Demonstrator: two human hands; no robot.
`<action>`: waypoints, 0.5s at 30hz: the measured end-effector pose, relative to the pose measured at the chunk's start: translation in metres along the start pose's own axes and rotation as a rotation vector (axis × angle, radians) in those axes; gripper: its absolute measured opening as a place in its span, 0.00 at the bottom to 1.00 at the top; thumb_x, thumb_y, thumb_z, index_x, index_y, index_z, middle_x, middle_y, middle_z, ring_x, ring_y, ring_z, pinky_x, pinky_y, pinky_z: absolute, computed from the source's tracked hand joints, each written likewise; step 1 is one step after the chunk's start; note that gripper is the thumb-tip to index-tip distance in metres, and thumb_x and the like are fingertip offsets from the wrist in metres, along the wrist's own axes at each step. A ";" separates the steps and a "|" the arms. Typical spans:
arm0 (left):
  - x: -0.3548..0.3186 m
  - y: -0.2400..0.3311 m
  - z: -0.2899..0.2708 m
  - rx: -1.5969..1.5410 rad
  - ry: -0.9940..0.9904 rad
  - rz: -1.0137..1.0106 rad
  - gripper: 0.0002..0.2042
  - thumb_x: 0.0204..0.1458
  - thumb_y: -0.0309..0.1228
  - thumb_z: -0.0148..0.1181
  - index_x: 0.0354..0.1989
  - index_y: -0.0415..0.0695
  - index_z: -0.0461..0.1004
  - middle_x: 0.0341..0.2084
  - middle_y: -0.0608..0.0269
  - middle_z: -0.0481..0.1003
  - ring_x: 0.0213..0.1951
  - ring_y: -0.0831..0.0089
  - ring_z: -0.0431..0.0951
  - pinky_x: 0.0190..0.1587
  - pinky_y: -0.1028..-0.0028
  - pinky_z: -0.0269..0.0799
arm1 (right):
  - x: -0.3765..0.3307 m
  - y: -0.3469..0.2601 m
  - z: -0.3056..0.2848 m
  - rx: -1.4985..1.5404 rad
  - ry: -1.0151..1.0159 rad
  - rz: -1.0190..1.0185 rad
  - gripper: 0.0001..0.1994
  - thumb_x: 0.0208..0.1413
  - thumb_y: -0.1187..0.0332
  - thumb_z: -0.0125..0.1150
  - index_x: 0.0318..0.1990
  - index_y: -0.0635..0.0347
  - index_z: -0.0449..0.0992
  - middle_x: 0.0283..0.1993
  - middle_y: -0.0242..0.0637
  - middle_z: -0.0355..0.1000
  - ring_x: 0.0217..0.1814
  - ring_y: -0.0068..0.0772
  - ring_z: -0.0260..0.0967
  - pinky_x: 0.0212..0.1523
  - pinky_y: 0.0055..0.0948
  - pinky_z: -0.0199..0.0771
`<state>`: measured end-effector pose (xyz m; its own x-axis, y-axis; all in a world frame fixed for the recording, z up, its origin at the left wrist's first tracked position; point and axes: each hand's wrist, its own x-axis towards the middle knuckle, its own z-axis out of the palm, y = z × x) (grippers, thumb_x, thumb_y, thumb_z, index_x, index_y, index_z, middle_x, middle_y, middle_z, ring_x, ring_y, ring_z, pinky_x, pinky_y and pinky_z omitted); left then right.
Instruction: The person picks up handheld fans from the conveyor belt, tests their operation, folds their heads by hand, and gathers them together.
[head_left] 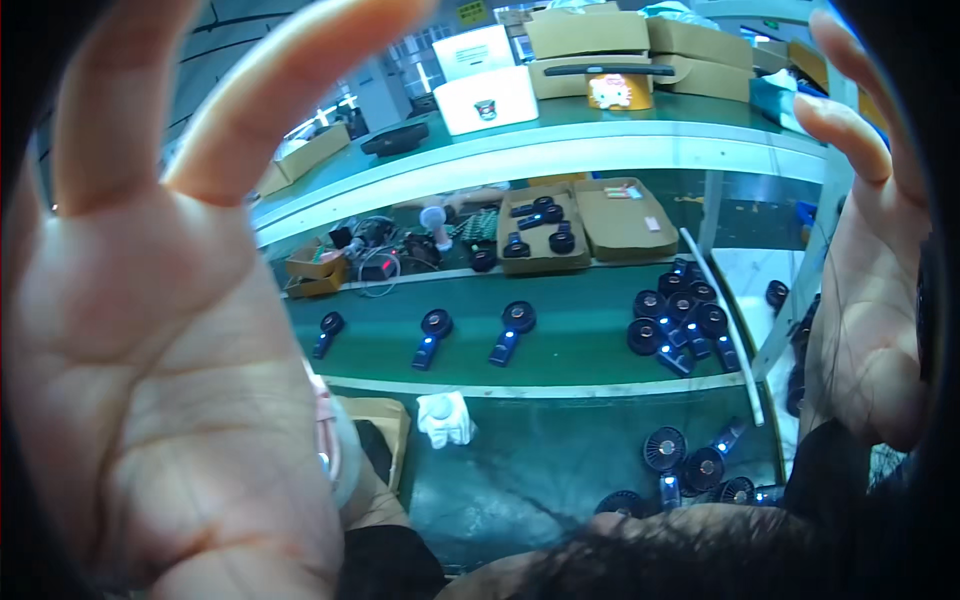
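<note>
My left hand (pixel 170 370) is raised close to the camera at the left, palm facing me and fingers spread, with nothing in it. A pale band with a pink part (pixel 335 445) shows behind its edge, near a dark sleeve. At the right rim my right hand (pixel 865 270) is also raised, fingers apart; part of it is cut off by the dark edge. Beyond the hands, small dark handheld fans lie on the green bench: a left fan (pixel 328 333), a middle fan (pixel 433 338) and a right fan (pixel 513 330) in a row, and a fan pile (pixel 680 318) with several lights glowing.
Nearer, more fans (pixel 690 470) lie by a white crumpled item (pixel 445 418) and a cardboard box (pixel 385 430). Behind are an open carton (pixel 545 260) holding fans and a tangle of cables and parts (pixel 380 245). A shelf (pixel 600 145) carries boxes; a white rod (pixel 725 330) leans at right.
</note>
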<state>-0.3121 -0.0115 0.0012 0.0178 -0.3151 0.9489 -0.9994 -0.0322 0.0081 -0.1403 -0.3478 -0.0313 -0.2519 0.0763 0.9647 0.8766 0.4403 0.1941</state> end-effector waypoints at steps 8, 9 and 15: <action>-0.022 -0.031 0.006 -0.187 0.038 -0.139 0.43 0.44 0.66 0.41 0.64 0.54 0.41 0.64 0.58 0.31 0.64 0.52 0.34 0.60 0.44 0.38 | -0.026 -0.028 -0.003 -0.088 0.009 0.210 0.29 0.52 0.53 0.47 0.55 0.67 0.60 0.59 0.52 0.54 0.64 0.42 0.51 0.63 0.38 0.49; -0.024 -0.040 0.010 -0.214 0.040 -0.157 0.43 0.44 0.66 0.40 0.64 0.54 0.41 0.65 0.58 0.31 0.64 0.52 0.34 0.60 0.44 0.37 | -0.031 -0.029 -0.006 -0.102 0.014 0.237 0.29 0.52 0.53 0.47 0.55 0.67 0.60 0.59 0.52 0.54 0.64 0.42 0.51 0.63 0.38 0.49; -0.051 -0.070 0.043 -0.364 0.057 -0.326 0.43 0.44 0.66 0.40 0.64 0.55 0.41 0.65 0.59 0.31 0.65 0.52 0.33 0.60 0.43 0.37 | -0.078 -0.059 -0.022 -0.153 0.063 0.447 0.29 0.52 0.53 0.48 0.55 0.67 0.60 0.59 0.52 0.54 0.64 0.42 0.51 0.63 0.38 0.49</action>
<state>-0.2415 -0.0338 -0.0614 0.3398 -0.2911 0.8943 -0.8873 0.2161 0.4075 -0.1632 -0.3993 -0.1145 0.1845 0.1718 0.9677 0.9451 0.2393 -0.2227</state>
